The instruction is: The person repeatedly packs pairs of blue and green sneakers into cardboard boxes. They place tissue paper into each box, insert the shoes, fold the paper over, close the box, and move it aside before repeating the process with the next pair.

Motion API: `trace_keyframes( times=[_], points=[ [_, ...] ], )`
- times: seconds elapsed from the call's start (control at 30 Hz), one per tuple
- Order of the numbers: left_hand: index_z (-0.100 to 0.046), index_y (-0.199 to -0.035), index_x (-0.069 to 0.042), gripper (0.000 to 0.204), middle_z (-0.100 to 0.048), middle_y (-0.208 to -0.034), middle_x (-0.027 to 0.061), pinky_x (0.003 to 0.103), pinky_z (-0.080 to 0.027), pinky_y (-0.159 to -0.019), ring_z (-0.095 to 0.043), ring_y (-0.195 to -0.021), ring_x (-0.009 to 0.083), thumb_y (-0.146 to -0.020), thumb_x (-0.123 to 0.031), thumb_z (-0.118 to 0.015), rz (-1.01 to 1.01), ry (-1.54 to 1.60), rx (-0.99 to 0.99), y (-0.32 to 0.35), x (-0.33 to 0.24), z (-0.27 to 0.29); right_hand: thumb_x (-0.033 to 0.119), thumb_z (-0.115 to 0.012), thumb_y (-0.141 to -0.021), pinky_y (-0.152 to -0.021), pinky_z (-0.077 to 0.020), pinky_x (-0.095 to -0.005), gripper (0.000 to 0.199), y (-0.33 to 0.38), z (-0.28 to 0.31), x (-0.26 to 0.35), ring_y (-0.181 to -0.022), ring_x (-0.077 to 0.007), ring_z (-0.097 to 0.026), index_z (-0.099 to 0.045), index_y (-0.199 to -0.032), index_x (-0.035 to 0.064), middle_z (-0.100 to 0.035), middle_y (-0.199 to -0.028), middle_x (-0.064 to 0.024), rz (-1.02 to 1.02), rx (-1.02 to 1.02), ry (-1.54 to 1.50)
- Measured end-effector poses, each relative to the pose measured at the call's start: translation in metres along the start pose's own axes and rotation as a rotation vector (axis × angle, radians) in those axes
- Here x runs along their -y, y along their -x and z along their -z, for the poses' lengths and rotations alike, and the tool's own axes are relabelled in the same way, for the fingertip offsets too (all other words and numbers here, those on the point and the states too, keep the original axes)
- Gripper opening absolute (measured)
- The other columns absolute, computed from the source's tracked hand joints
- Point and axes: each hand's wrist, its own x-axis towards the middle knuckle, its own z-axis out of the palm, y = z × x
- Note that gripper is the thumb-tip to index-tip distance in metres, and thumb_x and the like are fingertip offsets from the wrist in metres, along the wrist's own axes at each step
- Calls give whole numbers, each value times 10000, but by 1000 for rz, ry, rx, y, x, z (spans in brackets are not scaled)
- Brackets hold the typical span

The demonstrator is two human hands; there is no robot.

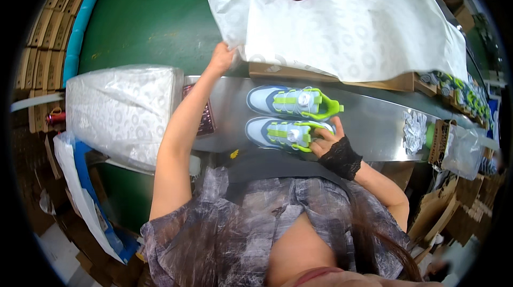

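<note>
Two light-blue sneakers with lime-green trim lie side by side on the metal worktop, toes to the left: the far sneaker (272, 102) and the near sneaker (267, 131). My right hand (330, 145), in a black lace fingerless glove, grips the near one by its heel collar. My left hand (222, 58) is closed on the lower left edge of a large white sheet of printed wrapping paper (342, 30). This sheet is spread over an open cardboard box (291, 72), hiding most of its inside.
To the left stands a stack of patterned wrapping paper (120, 105) under clear plastic. A dark red printed item (207, 121) lies partly behind my left forearm. Crumpled paper (415, 132) and a clear plastic bin (464, 151) are at the right. Behind runs a green surface (155, 25).
</note>
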Motion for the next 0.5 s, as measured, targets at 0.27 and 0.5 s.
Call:
trace_keyframes(
  times=[0.27,0.5],
  points=[
    [-589,-978,9,329,-640,-890,164,336,-470,-716,-624,-822,278,-753,-230,-607,-254,-465,-286,28,-58,57,195,-613,-789,-724,-434,-257,322,-88,95,-49,-782,-73,-527,-563,-1056,23,-591,-877,4,-812,-263,-1168],
    [-550,-1059,-23,322,-626,-862,57,229,-470,-575,-596,-724,103,-792,-194,-607,-202,179,194,40,-169,49,240,-643,-703,-681,-456,-319,399,-166,-74,-161,-735,-214,-605,-561,-1010,-1,-640,-836,-98,-799,-520,-1101]
  ],
)
